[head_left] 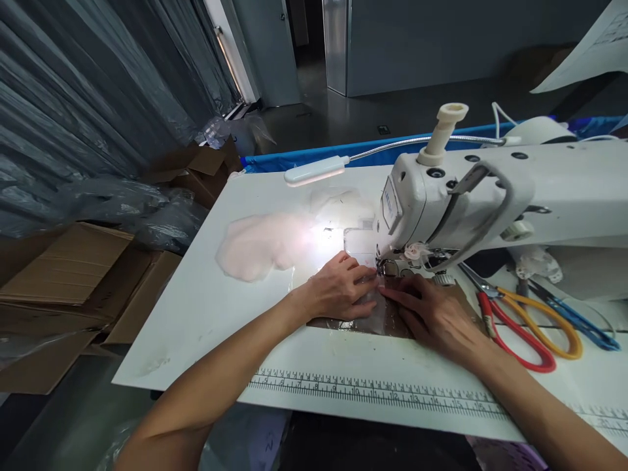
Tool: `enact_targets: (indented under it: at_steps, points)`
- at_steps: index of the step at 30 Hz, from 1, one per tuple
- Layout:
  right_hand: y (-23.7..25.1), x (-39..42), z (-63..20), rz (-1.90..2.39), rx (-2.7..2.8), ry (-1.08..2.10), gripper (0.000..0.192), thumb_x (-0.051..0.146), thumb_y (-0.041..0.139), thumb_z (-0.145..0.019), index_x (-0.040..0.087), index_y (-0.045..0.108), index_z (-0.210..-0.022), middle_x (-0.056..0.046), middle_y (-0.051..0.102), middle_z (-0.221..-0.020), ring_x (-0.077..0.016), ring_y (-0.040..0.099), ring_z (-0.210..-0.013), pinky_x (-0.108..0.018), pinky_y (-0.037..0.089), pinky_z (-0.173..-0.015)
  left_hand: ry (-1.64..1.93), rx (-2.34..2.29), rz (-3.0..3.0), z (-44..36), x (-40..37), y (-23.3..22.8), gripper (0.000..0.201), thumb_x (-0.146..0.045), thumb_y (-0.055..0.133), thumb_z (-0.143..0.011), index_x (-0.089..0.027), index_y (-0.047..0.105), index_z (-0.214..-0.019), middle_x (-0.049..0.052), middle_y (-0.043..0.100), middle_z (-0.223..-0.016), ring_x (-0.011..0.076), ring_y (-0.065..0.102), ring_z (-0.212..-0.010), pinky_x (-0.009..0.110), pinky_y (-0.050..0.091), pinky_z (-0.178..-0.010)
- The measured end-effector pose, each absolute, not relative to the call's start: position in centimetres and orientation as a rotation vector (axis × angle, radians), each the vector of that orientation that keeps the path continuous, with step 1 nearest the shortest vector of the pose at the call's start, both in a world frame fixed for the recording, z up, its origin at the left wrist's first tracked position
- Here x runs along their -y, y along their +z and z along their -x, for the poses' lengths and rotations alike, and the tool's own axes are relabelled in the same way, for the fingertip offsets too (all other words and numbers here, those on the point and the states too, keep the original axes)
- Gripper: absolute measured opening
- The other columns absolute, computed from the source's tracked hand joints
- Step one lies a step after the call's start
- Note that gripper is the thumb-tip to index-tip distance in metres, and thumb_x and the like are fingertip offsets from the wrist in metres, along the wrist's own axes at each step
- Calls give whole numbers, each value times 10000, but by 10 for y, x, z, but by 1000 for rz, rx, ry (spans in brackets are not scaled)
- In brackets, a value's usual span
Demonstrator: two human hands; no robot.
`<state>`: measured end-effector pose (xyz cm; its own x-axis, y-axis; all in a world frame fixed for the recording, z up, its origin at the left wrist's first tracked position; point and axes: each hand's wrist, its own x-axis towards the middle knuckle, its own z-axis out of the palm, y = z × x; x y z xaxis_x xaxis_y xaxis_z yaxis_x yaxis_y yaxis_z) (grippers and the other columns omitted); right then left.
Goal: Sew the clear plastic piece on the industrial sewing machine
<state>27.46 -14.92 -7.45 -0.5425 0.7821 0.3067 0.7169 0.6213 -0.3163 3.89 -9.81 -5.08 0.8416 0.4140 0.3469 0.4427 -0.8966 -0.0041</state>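
Note:
My left hand (pixel 343 291) lies with its fingers stretched out on a sheer, clear-looking piece (pixel 375 322) just left of the needle area. My right hand (pixel 434 314) rests to the right, index finger pointing left, its tip close to the left fingers. Beneath both hands is a flat brown piece (pixel 398 325), partly covered by them. Right above the fingertips stands the head of a white sewing machine (pixel 409 203), its presser foot (pixel 379 265) close to the left fingers. The exact stitching spot is hard to make out.
Thin pale pink pieces (pixel 255 245) lie on the white table (pixel 196 333) at left, under a bright lamp (pixel 316 171). Red-and-orange-handled scissors (pixel 527 327) and a blue tool (pixel 581 320) lie at right. A ruler strip (pixel 363 391) follows the front edge. Cardboard boxes (pixel 69 275) stand at left.

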Motion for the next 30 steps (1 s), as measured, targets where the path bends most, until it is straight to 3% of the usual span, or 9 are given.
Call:
enact_targets:
  at_steps: [8, 14, 18, 21, 24, 26, 30]
  points:
    - [-74, 151, -271, 1250, 2396, 218, 401, 244, 412, -927, 214, 572, -1293, -136, 577, -1050, -225, 585, -836, -357, 540, -661, -472, 809, 2888, -43, 96, -51, 381, -421, 425, -947, -147, 652, -1082, 99, 626, -1153, 196, 544, -823, 364, 415, -743]
    - [-66, 147, -276, 1281, 2264, 457, 373, 254, 424, -933, 240, 579, -1272, -95, 592, -1049, -200, 619, -911, -346, 539, -788, -521, 846, 2895, -41, 92, -53, 371, -433, 448, -945, -150, 629, -1104, 111, 613, -1169, 214, 564, -899, 371, 439, -749]
    - [-56, 142, -282, 1353, 2089, 550, 311, 264, 441, -918, 244, 656, -1141, -66, 614, -1000, -181, 626, -856, -330, 527, -766, -639, 858, 2895, -34, 87, -37, 398, -482, 514, -915, -155, 601, -1124, 133, 603, -1154, 231, 567, -966, 391, 471, -779]
    - [-51, 140, -283, 1361, 2023, 546, 276, 264, 440, -899, 209, 704, -958, -66, 611, -935, -179, 618, -808, -320, 515, -716, -712, 866, 2928, -31, 91, -23, 307, -406, 506, -939, -155, 614, -1079, 112, 628, -1083, 191, 592, -900, 353, 489, -753]
    - [-49, 140, -281, 1393, 2028, 534, 297, 287, 436, -892, 196, 704, -802, -57, 598, -837, -163, 591, -711, -303, 495, -642, -547, 772, 3048, -30, 101, -19, 233, -316, 489, -955, -148, 632, -1025, 87, 655, -1010, 173, 611, -856, 321, 484, -720]
    - [-50, 141, -280, 1419, 2040, 531, 297, 296, 440, -889, 204, 714, -821, -51, 600, -826, -157, 580, -684, -297, 485, -624, -469, 768, 3074, -31, 107, -24, 221, -289, 491, -953, -148, 622, -1061, 91, 655, -1047, 184, 615, -898, 328, 480, -734]
    - [-57, 141, -279, 1412, 2063, 519, 313, 279, 432, -899, 239, 705, -1046, -54, 643, -920, -175, 612, -770, -306, 495, -686, -537, 907, 3016, -35, 108, -41, 258, -291, 466, -965, -128, 594, -1118, 117, 628, -1162, 204, 600, -989, 365, 464, -812]
